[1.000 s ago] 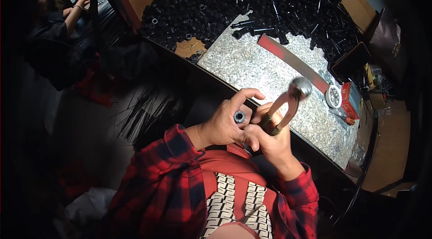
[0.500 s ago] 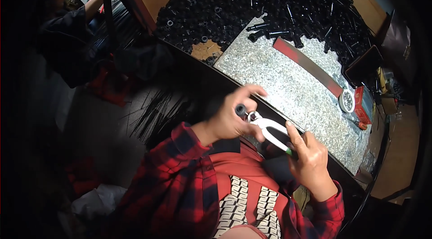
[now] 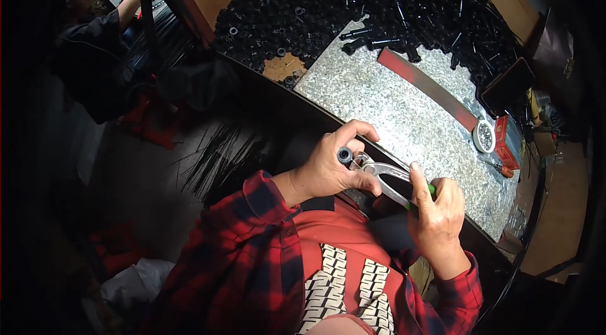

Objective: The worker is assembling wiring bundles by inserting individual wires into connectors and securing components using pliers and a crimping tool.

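My left hand (image 3: 324,170) is closed round a small black tube-like part (image 3: 344,155), its round hollow end showing between thumb and fingers. My right hand (image 3: 440,214) grips a pair of end-cutting pliers (image 3: 392,171) with silver metal arms and green handles. Those handles stand apart, and the index finger stretches along one of them. The curved jaws sit right beside the black part, at the left hand's fingers. Whether they bite on it or on something thin in between cannot be made out.
Beyond my hands lies a speckled board (image 3: 379,101) on the bench. A heap of black parts (image 3: 278,13) covers the back. On the board are a curved red-brown strip (image 3: 429,89), a white bowl (image 3: 484,137) of small pieces and a red box (image 3: 507,142). Another person (image 3: 95,51) works at far left.
The pliers have turned slightly, so both green handles now show and the arms glare less. The black part's hollow end now faces up more. My right hand has shifted a little right.
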`<state>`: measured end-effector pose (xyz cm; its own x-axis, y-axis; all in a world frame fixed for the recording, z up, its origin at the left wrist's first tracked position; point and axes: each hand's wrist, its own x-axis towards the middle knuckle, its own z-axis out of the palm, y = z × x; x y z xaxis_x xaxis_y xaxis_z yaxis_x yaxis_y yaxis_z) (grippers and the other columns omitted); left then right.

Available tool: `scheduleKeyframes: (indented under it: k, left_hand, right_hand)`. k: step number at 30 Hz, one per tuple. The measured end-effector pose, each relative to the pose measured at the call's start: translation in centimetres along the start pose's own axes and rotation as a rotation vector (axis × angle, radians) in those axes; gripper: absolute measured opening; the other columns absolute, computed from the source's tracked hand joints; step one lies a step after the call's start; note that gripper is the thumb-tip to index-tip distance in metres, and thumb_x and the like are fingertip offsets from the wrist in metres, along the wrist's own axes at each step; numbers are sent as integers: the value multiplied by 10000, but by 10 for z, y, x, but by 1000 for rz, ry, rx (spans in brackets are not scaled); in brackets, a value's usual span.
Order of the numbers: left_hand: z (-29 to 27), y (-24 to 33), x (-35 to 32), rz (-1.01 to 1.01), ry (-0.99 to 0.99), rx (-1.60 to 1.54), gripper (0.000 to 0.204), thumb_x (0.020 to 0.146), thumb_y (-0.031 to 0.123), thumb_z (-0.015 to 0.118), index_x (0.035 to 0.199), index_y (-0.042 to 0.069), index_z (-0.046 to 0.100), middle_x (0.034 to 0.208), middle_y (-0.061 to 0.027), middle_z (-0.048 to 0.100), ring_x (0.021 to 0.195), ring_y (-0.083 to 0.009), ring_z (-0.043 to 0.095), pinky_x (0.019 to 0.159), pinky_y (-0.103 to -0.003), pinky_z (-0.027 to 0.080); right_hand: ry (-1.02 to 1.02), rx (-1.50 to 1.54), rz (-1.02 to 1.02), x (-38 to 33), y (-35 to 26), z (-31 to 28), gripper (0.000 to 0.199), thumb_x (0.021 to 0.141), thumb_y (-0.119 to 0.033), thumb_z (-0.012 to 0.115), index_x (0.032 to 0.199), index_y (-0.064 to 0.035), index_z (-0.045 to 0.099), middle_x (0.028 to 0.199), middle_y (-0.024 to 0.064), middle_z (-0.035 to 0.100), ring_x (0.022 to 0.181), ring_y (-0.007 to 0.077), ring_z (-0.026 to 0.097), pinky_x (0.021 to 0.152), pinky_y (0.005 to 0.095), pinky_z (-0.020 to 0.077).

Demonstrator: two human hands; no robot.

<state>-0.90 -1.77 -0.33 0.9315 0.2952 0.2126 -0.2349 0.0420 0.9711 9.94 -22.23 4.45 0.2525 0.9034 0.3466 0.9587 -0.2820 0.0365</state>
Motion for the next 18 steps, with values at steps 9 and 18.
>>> scheduleKeyframes:
  k: [9,18]
  left_hand:
    - [2,-6,1,59,29,129,763,561,277,899,1121,25,447,624,76,443,606,6,359,542,-171,288]
    - [-3,-8,5,73,10,154,809,537,304,910,1137,40,435,570,78,425,554,8,363,494,-179,271]
  right_hand:
    - [-93,51,4,4,2,-11,704,621,13,646,1299,-131,524,716,92,416,639,257,475,556,368,377]
    - [-166,252,79,5,-2,-14,736,624,33,654,1328,-107,488,702,87,420,602,261,482,537,377,402]
